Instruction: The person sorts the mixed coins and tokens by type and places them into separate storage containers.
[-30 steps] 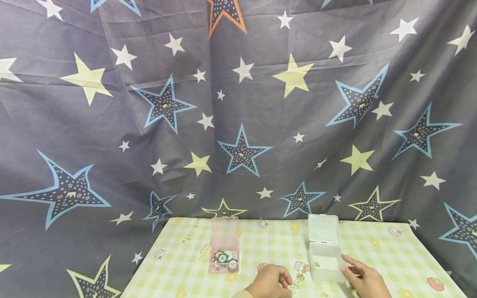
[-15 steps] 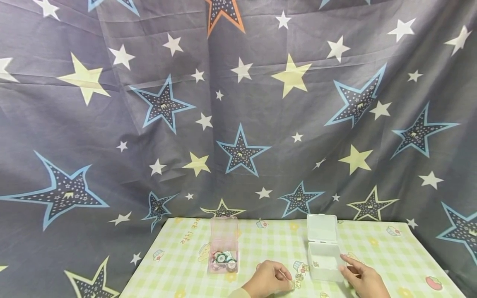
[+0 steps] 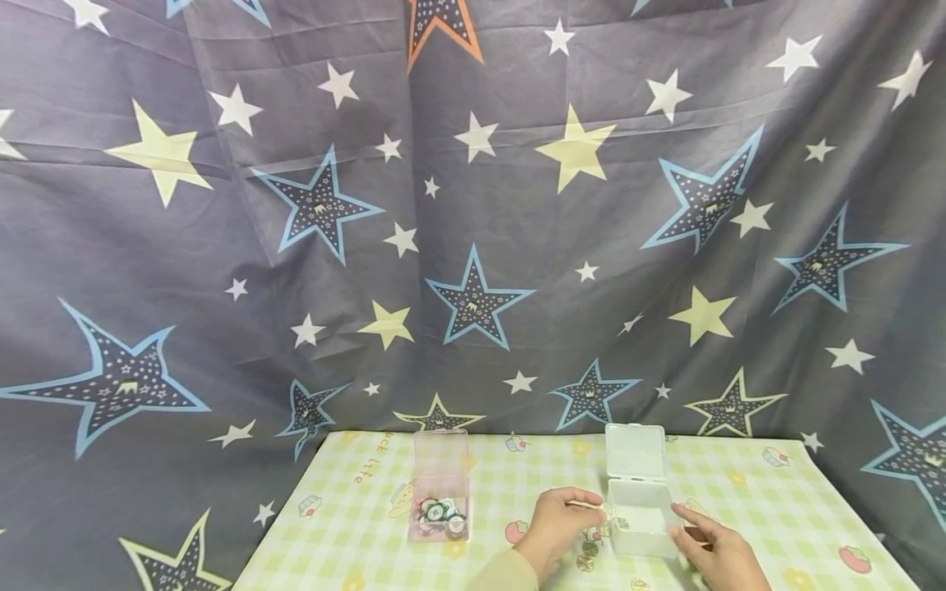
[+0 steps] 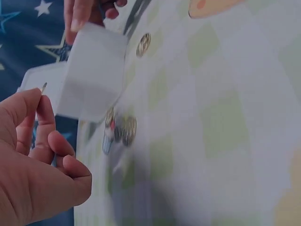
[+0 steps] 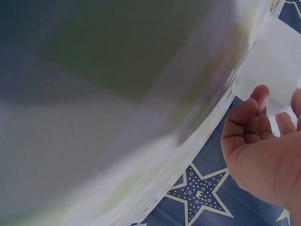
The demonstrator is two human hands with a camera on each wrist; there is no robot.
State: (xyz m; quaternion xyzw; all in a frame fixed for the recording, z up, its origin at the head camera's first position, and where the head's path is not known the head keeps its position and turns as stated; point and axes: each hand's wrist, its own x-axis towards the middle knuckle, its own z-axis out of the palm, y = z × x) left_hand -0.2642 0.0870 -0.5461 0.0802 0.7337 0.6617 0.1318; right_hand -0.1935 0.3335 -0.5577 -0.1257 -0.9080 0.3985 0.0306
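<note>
My left hand pinches a small round gold disc between thumb and index finger, at the left rim of the open white box. Seen edge-on in the left wrist view, the disc is thin. Its exact kind is not clear. The box's lid stands up at the back, and another small disc lies inside. Against the outside of the right wall, the thumb and fingertips of my right hand touch the box. Two patterned gold discs lie on the table below my left hand.
A pink see-through box with its lid up stands to the left, holding several round button-like pieces. One more gold disc lies in front of the white box. A starry curtain hangs behind the checked tablecloth.
My left hand has picked up a disc from the table and moved up and right to the white box's rim. My right hand has stayed at the box's right side.
</note>
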